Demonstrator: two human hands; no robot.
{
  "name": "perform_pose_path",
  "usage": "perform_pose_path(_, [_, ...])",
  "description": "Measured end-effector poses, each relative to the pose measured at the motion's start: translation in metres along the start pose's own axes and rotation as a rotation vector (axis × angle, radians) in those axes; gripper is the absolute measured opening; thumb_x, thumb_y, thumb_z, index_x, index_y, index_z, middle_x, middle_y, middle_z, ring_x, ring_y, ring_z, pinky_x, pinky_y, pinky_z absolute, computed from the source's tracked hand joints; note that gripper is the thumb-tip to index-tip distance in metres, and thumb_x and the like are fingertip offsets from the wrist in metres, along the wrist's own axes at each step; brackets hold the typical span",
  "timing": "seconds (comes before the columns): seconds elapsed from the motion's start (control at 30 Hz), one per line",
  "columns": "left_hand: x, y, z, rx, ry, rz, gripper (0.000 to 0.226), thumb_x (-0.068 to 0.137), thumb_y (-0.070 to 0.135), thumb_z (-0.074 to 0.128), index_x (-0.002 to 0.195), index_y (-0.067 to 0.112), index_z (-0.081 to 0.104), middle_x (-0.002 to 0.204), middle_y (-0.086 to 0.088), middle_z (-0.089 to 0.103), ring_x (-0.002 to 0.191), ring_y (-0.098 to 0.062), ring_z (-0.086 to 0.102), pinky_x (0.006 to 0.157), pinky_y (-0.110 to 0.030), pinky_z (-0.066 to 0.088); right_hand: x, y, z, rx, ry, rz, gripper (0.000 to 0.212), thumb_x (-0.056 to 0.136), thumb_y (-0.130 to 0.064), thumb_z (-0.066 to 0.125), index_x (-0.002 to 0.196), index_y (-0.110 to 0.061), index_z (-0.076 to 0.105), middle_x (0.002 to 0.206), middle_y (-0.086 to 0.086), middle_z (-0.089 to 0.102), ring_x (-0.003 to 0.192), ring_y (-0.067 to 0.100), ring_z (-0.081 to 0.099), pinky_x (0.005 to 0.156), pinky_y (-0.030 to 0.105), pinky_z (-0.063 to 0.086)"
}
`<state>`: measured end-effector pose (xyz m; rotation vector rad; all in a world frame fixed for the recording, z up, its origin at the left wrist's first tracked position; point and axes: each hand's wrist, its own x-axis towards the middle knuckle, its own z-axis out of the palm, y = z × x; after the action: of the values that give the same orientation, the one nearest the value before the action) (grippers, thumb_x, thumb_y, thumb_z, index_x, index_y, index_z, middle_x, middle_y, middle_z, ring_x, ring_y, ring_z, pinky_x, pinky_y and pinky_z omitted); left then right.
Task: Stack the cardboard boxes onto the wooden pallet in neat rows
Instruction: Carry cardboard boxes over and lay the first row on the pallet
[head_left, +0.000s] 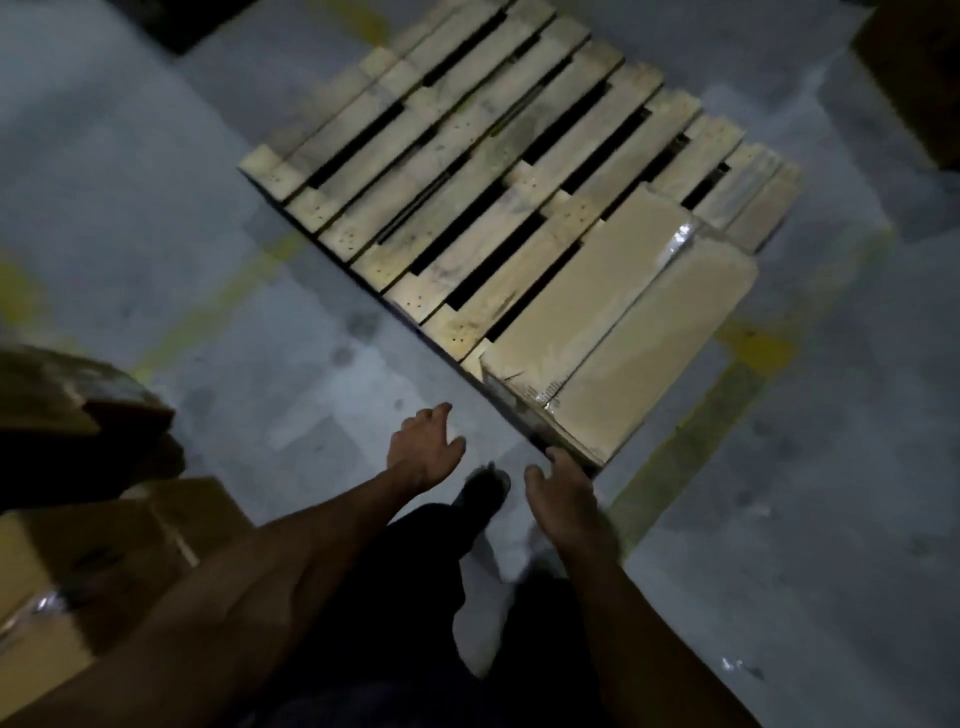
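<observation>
So far one cardboard box (618, 332) lies on the wooden pallet (467, 156), at its near corner. Both hands, left hand (423, 452) and right hand (561, 493), are spread and hold nothing. Next, I think, grab another from the boxes (62, 571) on the left.

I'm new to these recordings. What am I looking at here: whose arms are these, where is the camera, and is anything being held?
There is no machine: a person wears one camera on the head, looking down at their own arms. The left hand and right hand are both empty, fingers relaxed. The wooden pallet lies on a grey floor with yellow lines. One cardboard box already sits along the pallet's right edge; the right hand is near its closest corner, though contact is unclear. More boxes wait at lower left. The picture is dim and blurred.
</observation>
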<state>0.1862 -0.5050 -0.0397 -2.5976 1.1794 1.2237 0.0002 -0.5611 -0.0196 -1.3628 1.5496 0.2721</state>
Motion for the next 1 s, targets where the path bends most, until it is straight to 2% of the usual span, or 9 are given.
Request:
perform_pose_path(0.2, [-0.103,-0.006,-0.002,-0.099,0.147,-0.072,0.056,0.099,0.042,0.048,0.146,0.015,0.041,0.143,-0.016,0.05,0.131,-0.037,0.044,0.105,-0.042,0.039,-0.068,-0.017,-0.019,-0.311,-0.017,-0.335,0.054,0.092,-0.052,0.046,0.134,-0.019,0.056,0.131,0.01,0.061,0.118,0.033,0.057,0.098,0.044,0.048])
perform_pose_path(0.37, [-0.21,-0.018,0.029,-0.341,0.357,-0.215,0.06,0.095,0.047,0.047,0.144,0.012,0.045,0.144,-0.014,0.05,0.132,-0.035,0.044,0.106,-0.042,0.04,-0.129,-0.006,-0.021,-0.574,-0.052,-0.611,0.057,0.097,-0.051,0.047,0.145,-0.019,0.049,0.144,0.01,0.054,0.129,0.031,0.051,0.103,0.039,0.045])
perform_pose_path(0.53, [-0.305,-0.049,0.05,-0.539,0.505,-0.447,0.055,0.097,0.04,0.051,0.145,0.014,0.044,0.146,-0.013,0.048,0.133,-0.032,0.043,0.108,-0.039,0.038,-0.185,-0.01,0.002,-0.78,-0.17,-0.817,0.061,0.099,-0.051,0.047,0.148,-0.016,0.045,0.15,0.009,0.048,0.136,0.031,0.046,0.108,0.039,0.039])
perform_pose_path(0.73, [-0.371,-0.113,0.06,-0.738,0.633,-0.693,0.053,0.099,0.038,0.05,0.144,0.013,0.045,0.147,-0.012,0.047,0.133,-0.033,0.042,0.107,-0.04,0.038,-0.237,-0.046,0.076,-0.938,-0.288,-1.04,0.062,0.099,-0.052,0.046,0.15,-0.017,0.042,0.151,0.008,0.047,0.137,0.03,0.045,0.11,0.04,0.038])
perform_pose_path(1.0, [-0.391,-0.244,0.057,-1.035,0.784,-0.895,0.047,0.101,0.037,0.051,0.142,0.014,0.047,0.142,-0.01,0.049,0.13,-0.031,0.045,0.105,-0.044,0.042,-0.275,-0.113,0.223,-1.145,-0.412,-1.211,0.064,0.099,-0.056,0.044,0.151,-0.019,0.041,0.153,0.005,0.045,0.14,0.027,0.042,0.112,0.041,0.038])
